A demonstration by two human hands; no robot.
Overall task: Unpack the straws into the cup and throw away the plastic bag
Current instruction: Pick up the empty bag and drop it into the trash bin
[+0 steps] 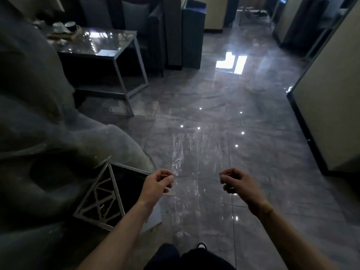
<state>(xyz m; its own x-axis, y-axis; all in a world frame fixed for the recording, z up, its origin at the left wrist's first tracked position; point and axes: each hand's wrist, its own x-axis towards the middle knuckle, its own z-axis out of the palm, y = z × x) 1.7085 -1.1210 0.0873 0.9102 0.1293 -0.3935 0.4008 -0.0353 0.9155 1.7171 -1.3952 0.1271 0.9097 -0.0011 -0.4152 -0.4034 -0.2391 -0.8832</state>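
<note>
The left hand (157, 184) and right hand (233, 181) are both pinched closed on the side edges of a clear plastic bag (196, 162), stretched flat between them above the glossy tiled floor (263, 152). Just left of the left hand stands a square bin (105, 201) with a metal lattice side. Beyond it, a glass-topped counter (101, 43).

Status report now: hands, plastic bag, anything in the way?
Left hand and right hand pinch the clear plastic bag, stretched between them. No straws or cup seen. Metal bin at left, path clear.
</note>
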